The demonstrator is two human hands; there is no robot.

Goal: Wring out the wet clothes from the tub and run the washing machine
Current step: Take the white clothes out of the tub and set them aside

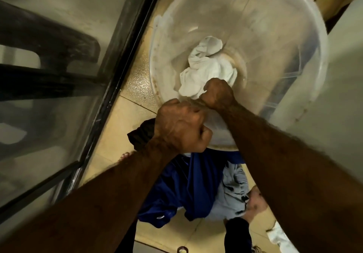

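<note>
A large translucent plastic tub (294, 36) stands on the tiled floor ahead of me. A crumpled wet white cloth (208, 66) lies in its bottom. My right hand (218, 93) is fisted around the near end of that cloth, inside the tub. My left hand (180, 127) is fisted at the tub's near rim and grips the same twisted cloth, which runs between the two fists. Below the rim lies a heap of blue (176, 190) and grey clothes (231, 190) on the floor. A dark garment (140, 133) shows behind my left wrist.
A white appliance wall (337, 76) rises at the right, close to the tub. On the left runs a dark-framed glass door (110, 87) with a dark plastic chair behind it. A white cloth (279, 237) lies at the lower right. Tan tiles (125, 115) show between door and tub.
</note>
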